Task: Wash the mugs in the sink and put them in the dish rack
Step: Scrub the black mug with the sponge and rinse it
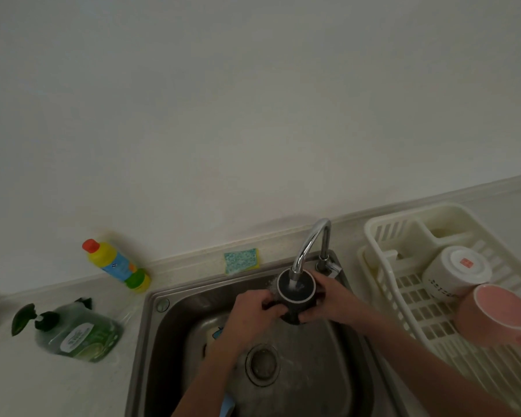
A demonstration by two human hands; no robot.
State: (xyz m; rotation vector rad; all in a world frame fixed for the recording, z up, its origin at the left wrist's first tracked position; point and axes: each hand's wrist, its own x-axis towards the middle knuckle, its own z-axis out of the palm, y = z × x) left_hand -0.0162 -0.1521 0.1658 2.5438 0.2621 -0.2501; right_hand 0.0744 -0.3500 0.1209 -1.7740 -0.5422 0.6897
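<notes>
Head view: we are holding a black mug (297,297) upright over the steel sink (151,332), right under the faucet (309,248), and water is running into its open mouth. Our left hand (253,316) is gripping the mug's left side, fingers curled round it; our right hand (333,299) is wrapping the right side, thumb on the lower wall. Nearest us, a blue-rimmed thing (226,407) is peeking out under our left forearm, too hidden to name, just beside the drain (262,364). On the counter to the left, a green soap bottle (76,335) is lying near the basin. To the right, a pink mug (501,316) is sitting mouth-up at the near edge of the white dish rack (382,236), touching a white mug (454,270) that is sitting upside down behind it. Farther back, a sponge (242,260) is leaning on the backsplash behind the sink, and a yellow bottle (115,263) is standing by the wall.
</notes>
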